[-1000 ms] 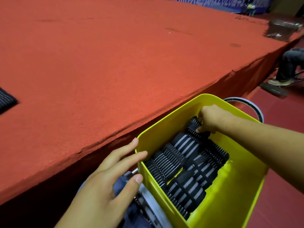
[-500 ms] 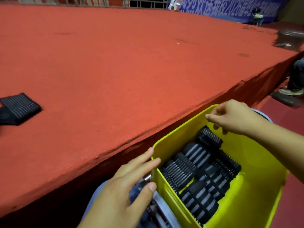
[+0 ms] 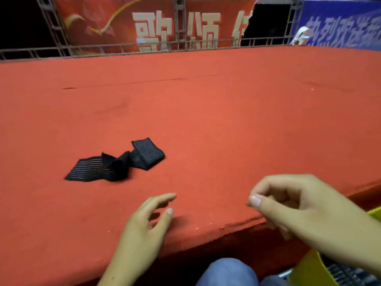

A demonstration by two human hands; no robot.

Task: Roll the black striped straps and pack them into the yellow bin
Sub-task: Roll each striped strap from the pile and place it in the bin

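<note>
A black striped strap point(image 3: 115, 163) lies unrolled and crumpled on the red carpeted platform point(image 3: 226, 120), left of centre. My left hand point(image 3: 148, 226) hovers over the platform's near edge, fingers relaxed and empty, a short way below and right of the strap. My right hand point(image 3: 296, 205) hangs above the edge further right, its fingers loosely curled, holding nothing. The yellow bin point(image 3: 309, 269) shows only at the bottom right corner, with rolled straps point(image 3: 346, 273) partly visible inside, mostly hidden by my right forearm.
A metal truss railing point(image 3: 123, 48) with red and blue banners runs along the platform's far edge. My knee in blue cloth point(image 3: 226, 273) is below the front edge, between my arms.
The view has swung up and left from the bin to the platform. My right hand left the bin and my left hand left its rim; both now hover over the platform edge near the loose strap.
</note>
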